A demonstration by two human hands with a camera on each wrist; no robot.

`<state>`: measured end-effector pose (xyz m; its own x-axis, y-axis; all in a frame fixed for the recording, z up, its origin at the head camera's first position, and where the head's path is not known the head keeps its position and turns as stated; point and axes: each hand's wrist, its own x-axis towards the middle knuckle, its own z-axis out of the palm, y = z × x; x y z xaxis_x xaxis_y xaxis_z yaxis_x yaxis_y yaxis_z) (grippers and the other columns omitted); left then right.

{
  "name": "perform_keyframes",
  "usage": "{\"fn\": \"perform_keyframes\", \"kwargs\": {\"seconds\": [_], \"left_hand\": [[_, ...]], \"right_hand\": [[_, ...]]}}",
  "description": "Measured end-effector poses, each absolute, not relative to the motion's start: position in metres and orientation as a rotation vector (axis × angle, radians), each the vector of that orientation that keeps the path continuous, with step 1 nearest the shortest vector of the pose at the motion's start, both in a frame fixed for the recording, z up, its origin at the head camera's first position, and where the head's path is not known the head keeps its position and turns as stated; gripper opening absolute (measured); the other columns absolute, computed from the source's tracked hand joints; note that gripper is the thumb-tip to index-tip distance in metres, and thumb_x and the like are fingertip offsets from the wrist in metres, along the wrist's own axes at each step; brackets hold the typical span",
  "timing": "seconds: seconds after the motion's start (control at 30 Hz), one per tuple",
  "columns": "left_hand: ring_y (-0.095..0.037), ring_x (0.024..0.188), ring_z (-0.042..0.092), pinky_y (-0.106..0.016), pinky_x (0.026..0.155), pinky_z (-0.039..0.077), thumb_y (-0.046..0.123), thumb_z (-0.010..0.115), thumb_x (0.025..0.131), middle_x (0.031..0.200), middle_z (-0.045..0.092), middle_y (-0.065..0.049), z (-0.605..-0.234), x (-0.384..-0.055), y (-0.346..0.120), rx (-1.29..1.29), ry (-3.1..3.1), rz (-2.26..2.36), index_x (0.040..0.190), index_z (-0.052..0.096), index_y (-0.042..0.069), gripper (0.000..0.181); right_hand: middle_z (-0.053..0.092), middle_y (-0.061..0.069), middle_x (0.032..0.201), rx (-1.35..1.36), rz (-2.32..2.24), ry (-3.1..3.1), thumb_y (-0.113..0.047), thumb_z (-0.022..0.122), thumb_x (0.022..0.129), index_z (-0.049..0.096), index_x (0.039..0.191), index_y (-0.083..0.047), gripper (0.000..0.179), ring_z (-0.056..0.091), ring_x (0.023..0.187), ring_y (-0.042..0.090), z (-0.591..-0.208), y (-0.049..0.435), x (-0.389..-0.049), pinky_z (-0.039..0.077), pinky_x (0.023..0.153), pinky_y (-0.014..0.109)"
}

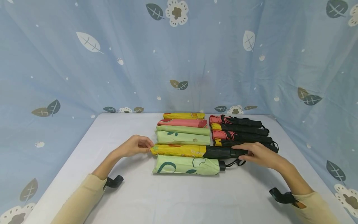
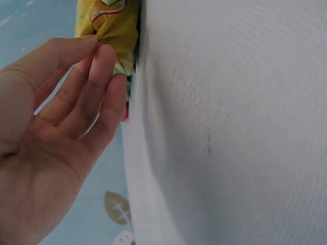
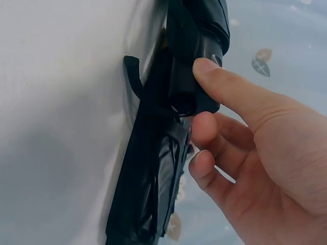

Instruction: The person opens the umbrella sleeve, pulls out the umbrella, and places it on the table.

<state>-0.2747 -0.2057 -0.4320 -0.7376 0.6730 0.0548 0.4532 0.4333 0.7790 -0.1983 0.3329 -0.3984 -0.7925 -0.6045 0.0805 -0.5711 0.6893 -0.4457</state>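
A folded umbrella [image 1: 179, 150], yellow at its left part and black toward the handle, lies crosswise between both hands. My left hand [image 1: 137, 145] pinches its yellow tip between thumb and fingers; the left wrist view shows the yellow fabric [image 2: 115, 30] gathered there. At the other end my right hand [image 1: 255, 153] holds the black handle [image 3: 191, 87], thumb on top and fingers curled beneath. Just in front lies a light green umbrella [image 1: 187, 165] with a short black handle and a cord.
Behind lie two light green folded pieces [image 1: 183, 137], then a pink one [image 1: 181, 123] and a yellow one [image 1: 183, 116]. To the right, several black folded umbrellas [image 1: 243, 130] with pink or yellow ends are stacked in a row. A patterned blue curtain [image 1: 179, 62] surrounds the white table [image 1: 167, 199].
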Motion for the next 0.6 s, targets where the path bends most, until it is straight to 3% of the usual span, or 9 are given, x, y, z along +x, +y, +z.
{"fn": "perform_keyframes", "kwargs": {"seconds": [0.17, 0.6], "left_hand": [[-0.014, 0.082, 0.069, -0.024, 0.077, 0.058, 0.007, 0.071, 0.089, 0.094, 0.074, -0.009, -0.432, -0.274, -0.205, 0.994, 2.430, 1.205, 0.106, 0.070, 0.008, 0.017], [-0.011, 0.078, 0.067, -0.024, 0.074, 0.057, 0.006, 0.070, 0.089, 0.093, 0.074, -0.007, -0.429, -0.275, -0.201, 1.028, 2.419, 1.194, 0.104, 0.071, 0.008, 0.015]], "right_hand": [[0.066, 0.002, 0.106, -1.006, -0.715, 2.850, -0.021, 0.069, 0.092, 0.061, 0.133, -0.010, 0.043, 0.032, 0.049, -0.007, -0.398, 0.341, -0.195, 0.037, 0.046, 0.017], [0.066, 0.001, 0.106, -1.032, -0.749, 2.856, -0.018, 0.069, 0.092, 0.061, 0.133, -0.009, 0.043, 0.034, 0.048, -0.008, -0.398, 0.351, -0.194, 0.039, 0.045, 0.017]]}}
